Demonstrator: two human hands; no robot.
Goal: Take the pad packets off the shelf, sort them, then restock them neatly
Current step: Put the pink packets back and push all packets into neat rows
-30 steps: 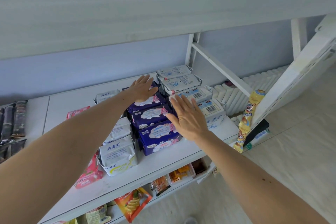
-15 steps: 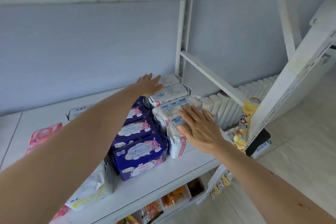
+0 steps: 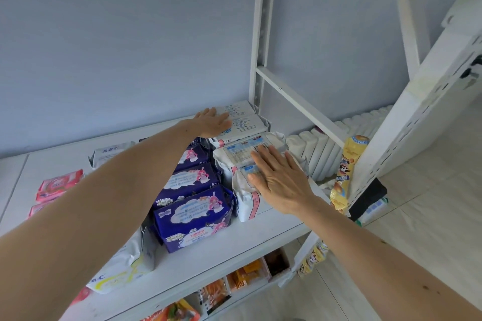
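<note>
Head view looks down on a white shelf board (image 3: 273,232) carrying the pad packets in rows that run from front edge to back. Left hand (image 3: 212,122) lies flat, fingers straight, on the rearmost white packets (image 3: 247,122) near the back right corner, beside the upright post (image 3: 258,41). Right hand (image 3: 277,180) lies flat, fingers spread, on the front white packets (image 3: 240,161) near the right edge. Neither hand grips anything; both press with open palms, well apart along one row. Judged purpose: pressing from both ends squares the white row against the purple packets (image 3: 193,214) just to its left, which suits the restocking step.

Materials: the white packets are soft plastic film, crinkled at the gusseted ends, with printed label panels; they will likely yield under pressure. Purple packets are glossy, block-shaped, and stand edge to edge. White ABC packets (image 3: 112,151) and flat pink packets (image 3: 60,185) occupy the left part of the board. A yellow snack strip (image 3: 348,172) hangs off the right end.
</note>
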